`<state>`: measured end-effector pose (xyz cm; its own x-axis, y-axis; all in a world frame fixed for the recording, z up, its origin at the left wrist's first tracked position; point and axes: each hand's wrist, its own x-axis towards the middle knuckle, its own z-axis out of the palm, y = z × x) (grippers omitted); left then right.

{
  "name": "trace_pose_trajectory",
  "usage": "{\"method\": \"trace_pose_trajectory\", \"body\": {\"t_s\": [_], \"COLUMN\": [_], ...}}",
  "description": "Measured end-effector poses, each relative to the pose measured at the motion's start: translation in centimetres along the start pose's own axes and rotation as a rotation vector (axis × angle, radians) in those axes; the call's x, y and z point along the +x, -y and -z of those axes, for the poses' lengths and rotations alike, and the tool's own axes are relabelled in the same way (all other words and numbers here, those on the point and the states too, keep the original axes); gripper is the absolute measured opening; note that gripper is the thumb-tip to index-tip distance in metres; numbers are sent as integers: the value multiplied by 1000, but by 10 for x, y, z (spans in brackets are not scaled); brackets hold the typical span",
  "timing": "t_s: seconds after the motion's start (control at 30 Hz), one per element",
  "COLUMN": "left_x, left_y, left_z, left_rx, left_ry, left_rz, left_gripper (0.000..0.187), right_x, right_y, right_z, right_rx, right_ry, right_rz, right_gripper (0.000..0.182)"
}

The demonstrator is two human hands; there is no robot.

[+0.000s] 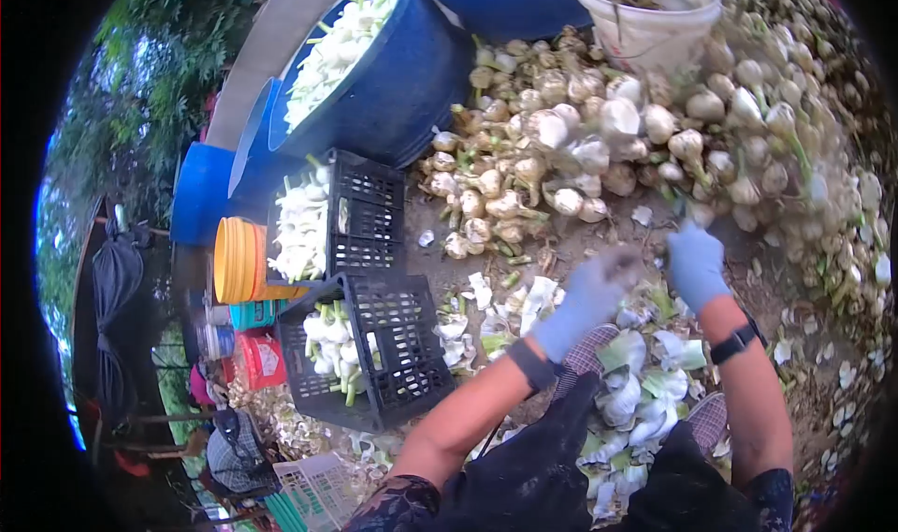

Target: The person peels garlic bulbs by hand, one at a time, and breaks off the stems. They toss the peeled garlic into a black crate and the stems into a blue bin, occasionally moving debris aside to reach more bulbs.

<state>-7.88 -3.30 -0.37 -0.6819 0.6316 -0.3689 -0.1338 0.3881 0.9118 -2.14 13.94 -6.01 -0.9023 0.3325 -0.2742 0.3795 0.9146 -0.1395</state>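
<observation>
- Grey-blue gloves point(687, 275) cover the left hand point(587, 298) and the right hand point(697, 256), which reach forward over soil point(440, 265), near each other but apart.
- Left fingertips are blurred; I cannot tell whether they are apart or clamped on anything.
- Right fingers look bunched together, but whether something sits between them I cannot tell.
- Handling the bulbs point(619, 117) well, I judge, means steadying each by its round body with one hand while the other draws off loose skin, pressing lightly to avoid bruising.
- With the hands so close, keeping one set of fingertips out of the other's path seems wise.
- Heaped bulbs lie just beyond both sets of fingertips, spreading on past the right fingers to their right.
- Peels point(625, 406) lie behind the fingers, nearer the body, between the shoes point(708, 418); more lie left of the left fingers.
- Left of the left fingers, past those peels, stand a near crate point(402, 349) and a far crate point(369, 216), both holding white bulbs.
- Farther beyond the fingers are a blue tub point(402, 73), ahead and left, and a white bucket point(645, 41), past the nearer bulbs.
</observation>
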Motion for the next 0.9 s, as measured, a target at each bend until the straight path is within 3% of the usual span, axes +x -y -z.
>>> {"method": "trace_pose_trajectory", "body": {"t_s": [0.03,0.07,0.13,0.17,0.2,0.27,0.33,0.4,0.47,0.53,0.73,0.8,0.83,0.87,0.9], "left_x": [-3,-7,-14,-14,-17,-27,-31,-37,-39,-42,-35,-22,-32,-33,-34], "left_y": [7,14,20,22,16,5,-7,6,21,19,17,25,24,19,14], "left_z": [-11,-17,-29,-31,-30,-29,-29,-30,-29,-29,-33,-21,-38,-42,-44], "left_rx": [105,90,576,479,461,199,211,1,-196,-330,-432,-805,-722,-721,-743], "left_ry": [19,5,-103,7,23,283,381,300,338,322,368,738,436,436,415], "left_rz": [25,12,-474,-536,-527,-50,36,-7,106,176,223,302,353,355,385], "left_gripper": [47,47,52,56,56,60,62,53,63,59,49,57,67,67,69], "right_x": [-15,-28,-53,-73,-80,-100,-106,-112,-119,-126,-139,-142,-143,-143,-140], "right_y": [-7,-16,-20,-15,-9,-12,-2,2,-3,-7,-12,-10,-9,-9,-10], "right_z": [-3,-7,-3,10,10,4,10,11,16,15,24,7,1,-6,-9], "right_rx": [107,210,847,1367,1359,1580,1520,1503,1586,1565,1532,1445,1020,582,546], "right_ry": [-95,-193,-45,174,181,142,74,166,264,295,158,76,-156,-362,-427], "right_rz": [-11,-19,-101,-313,-338,-251,-305,-355,-212,-193,-333,-404,-253,-99,-67], "right_gripper": [16,16,24,33,33,32,35,37,38,38,30,25,24,23,25]}}
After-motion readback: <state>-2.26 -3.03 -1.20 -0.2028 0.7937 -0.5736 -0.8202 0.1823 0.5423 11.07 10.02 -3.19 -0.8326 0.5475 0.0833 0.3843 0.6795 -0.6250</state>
